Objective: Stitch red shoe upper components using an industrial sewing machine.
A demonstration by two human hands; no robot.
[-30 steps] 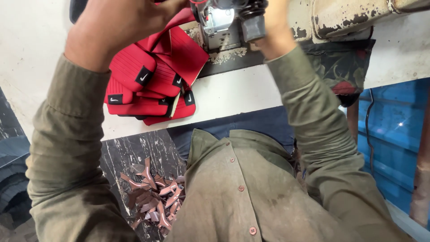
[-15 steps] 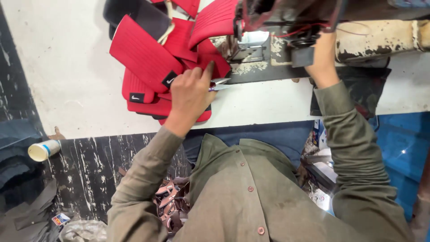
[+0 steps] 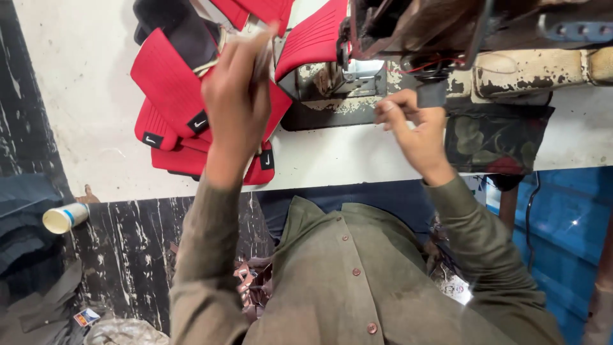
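Observation:
My left hand [image 3: 233, 105] is raised over a stack of red ribbed padded pieces [image 3: 169, 83] with small black tags. Its fingers are closed on a thin pale object [image 3: 263, 54] that is too blurred to identify. Another red piece [image 3: 313, 41] lies under the head of the worn sewing machine [image 3: 408, 25]. My right hand [image 3: 415, 131] hovers at the machine's base, just right of the needle area. Its fingers are curled and pinched together with nothing visible in them. A black piece [image 3: 182, 35] lies on top of the red stack.
The white worktable [image 3: 83, 96] carries the machine and the pieces. A dark flowered cloth [image 3: 498, 137] hangs over its near edge at the right. Below it are a paper cup [image 3: 64, 217], fabric scraps [image 3: 249, 281] and a blue bin [image 3: 562, 243].
My left hand has lifted off the red stack and now holds a thin pale thing up. My right hand has drawn back from the machine toward the table edge. The view has shifted.

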